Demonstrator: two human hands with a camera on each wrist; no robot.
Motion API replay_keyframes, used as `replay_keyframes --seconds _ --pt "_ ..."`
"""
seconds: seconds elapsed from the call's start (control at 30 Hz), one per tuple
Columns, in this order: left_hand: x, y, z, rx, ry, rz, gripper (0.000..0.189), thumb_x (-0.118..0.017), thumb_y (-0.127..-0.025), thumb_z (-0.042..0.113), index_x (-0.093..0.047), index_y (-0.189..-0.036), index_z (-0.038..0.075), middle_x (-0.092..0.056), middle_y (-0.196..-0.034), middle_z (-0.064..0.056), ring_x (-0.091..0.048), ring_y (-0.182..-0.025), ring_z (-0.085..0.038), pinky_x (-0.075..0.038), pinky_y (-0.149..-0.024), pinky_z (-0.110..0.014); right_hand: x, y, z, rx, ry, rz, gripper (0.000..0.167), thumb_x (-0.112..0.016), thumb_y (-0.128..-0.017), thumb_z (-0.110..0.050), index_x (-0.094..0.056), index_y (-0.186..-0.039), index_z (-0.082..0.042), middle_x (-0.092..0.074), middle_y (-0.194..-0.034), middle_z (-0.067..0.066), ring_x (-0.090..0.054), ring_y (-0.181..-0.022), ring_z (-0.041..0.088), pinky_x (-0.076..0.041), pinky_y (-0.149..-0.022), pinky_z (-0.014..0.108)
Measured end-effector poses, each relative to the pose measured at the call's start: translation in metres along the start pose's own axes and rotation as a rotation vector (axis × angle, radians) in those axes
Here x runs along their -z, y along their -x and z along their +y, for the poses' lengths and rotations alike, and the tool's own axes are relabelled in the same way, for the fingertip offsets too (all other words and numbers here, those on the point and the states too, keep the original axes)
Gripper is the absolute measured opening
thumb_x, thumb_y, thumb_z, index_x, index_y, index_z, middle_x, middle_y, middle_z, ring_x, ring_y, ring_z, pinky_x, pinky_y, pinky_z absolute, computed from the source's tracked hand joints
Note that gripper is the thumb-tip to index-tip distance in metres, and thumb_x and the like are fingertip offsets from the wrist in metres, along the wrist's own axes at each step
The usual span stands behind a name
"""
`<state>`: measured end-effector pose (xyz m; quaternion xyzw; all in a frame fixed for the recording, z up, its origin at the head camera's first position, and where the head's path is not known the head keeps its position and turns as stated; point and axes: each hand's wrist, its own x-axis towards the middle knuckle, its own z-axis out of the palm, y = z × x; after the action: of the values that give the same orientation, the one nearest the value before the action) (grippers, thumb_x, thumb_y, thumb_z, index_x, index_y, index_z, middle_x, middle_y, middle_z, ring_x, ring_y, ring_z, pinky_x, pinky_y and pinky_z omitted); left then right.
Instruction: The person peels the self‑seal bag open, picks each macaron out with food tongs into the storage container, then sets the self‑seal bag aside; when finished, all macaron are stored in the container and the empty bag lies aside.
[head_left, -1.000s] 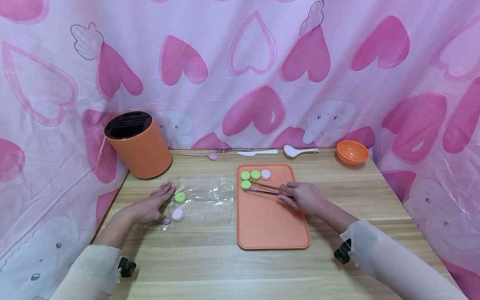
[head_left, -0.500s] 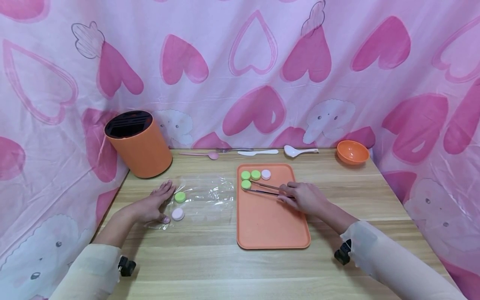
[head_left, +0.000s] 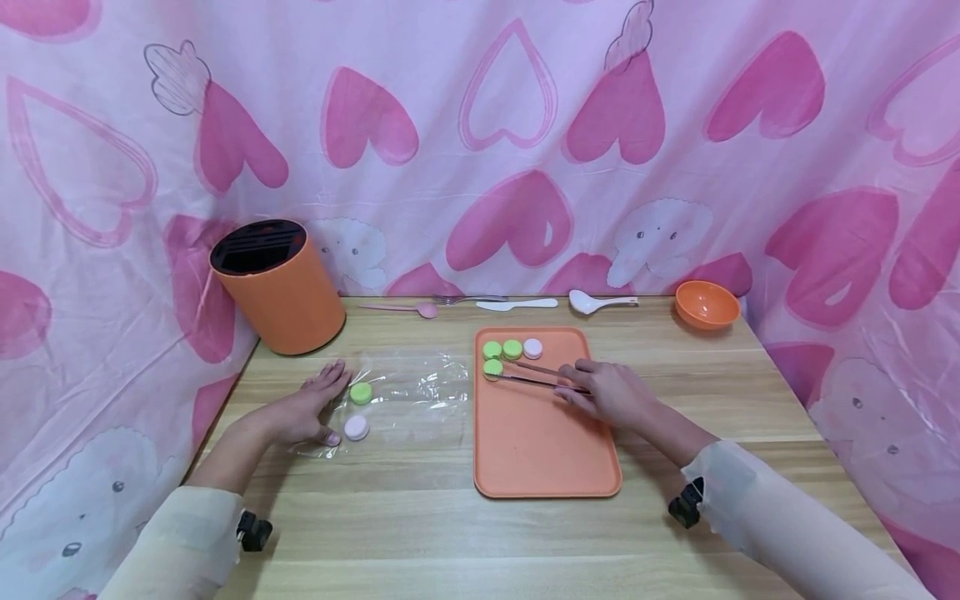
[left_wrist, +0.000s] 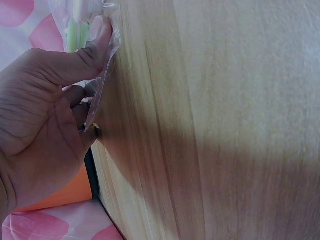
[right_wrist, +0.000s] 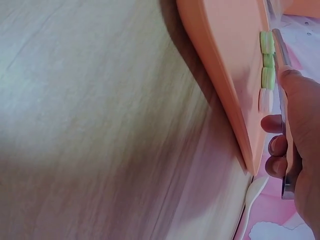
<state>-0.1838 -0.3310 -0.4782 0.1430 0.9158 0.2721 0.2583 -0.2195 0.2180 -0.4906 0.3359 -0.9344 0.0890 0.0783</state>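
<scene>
The left hand (head_left: pixel 307 412) is released, fingers loosely spread and touching the left end of a clear plastic film (head_left: pixel 420 400), just beside a loose green macaron (head_left: pixel 361 393) and a white macaron (head_left: pixel 356 427). The right hand (head_left: pixel 615 396) grasps metal tongs (right_wrist: pixel 282 48), whose tips straddle the tray's near green macaron (head_left: pixel 492 370) (whether they pinch it, I cannot tell). That macaron sits near the far left corner of the orange tray (head_left: pixel 547 450), just nearer than a row of three macarons (head_left: pixel 512 349) along the far rim. The tray's near portion offers room, and the bench (head_left: pixel 390 525) stretches on beyond its near and right rims; the far edge, lined with cutlery (head_left: pixel 517 305), meets a curtain (head_left: pixel 510 217). Since the earlier frame, the tongs' tips have spread slightly, while macarons, tray and left hand hold their places
</scene>
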Motion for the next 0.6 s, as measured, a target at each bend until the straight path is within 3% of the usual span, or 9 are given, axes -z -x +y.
replay_keyframes --seconds 0.2,0.4,0.6 --pt "0.001 -0.001 -0.002 0.002 -0.008 0.001 0.122 -0.092 -0.087 0.019 -0.011 -0.176 0.001 0.013 -0.185 -0.025 0.018 -0.169 -0.052 0.008 -0.135 -0.074 0.004 -0.005 -0.007 0.023 0.021 0.027 0.039 -0.079 -0.102 -0.045 -0.081 -0.132 -0.019 -0.07 -0.095 -0.002 -0.059 -0.066 0.009 -0.059 -0.064 0.033" --pt "0.001 0.0 -0.003 0.001 -0.008 0.004 0.123 -0.092 -0.086 0.019 -0.011 -0.176 0.001 0.012 -0.184 -0.027 0.018 -0.169 -0.053 0.008 -0.135 -0.074 0.003 -0.015 -0.017 0.078 0.064 0.024 0.04 -0.08 -0.102 -0.047 -0.081 -0.133 -0.021 -0.065 -0.092 -0.005 -0.052 -0.061 0.006 -0.051 -0.058 0.024" --pt "0.0 -0.001 -0.004 0.012 -0.011 -0.004 0.122 -0.092 -0.087 0.019 -0.01 -0.176 0.002 0.013 -0.185 -0.025 0.018 -0.17 -0.051 0.008 -0.135 -0.074 -0.001 -0.026 -0.029 0.205 0.093 0.105 0.036 -0.082 -0.1 -0.045 -0.083 -0.125 -0.019 -0.067 -0.09 -0.005 -0.059 -0.06 0.01 -0.052 -0.053 0.027"
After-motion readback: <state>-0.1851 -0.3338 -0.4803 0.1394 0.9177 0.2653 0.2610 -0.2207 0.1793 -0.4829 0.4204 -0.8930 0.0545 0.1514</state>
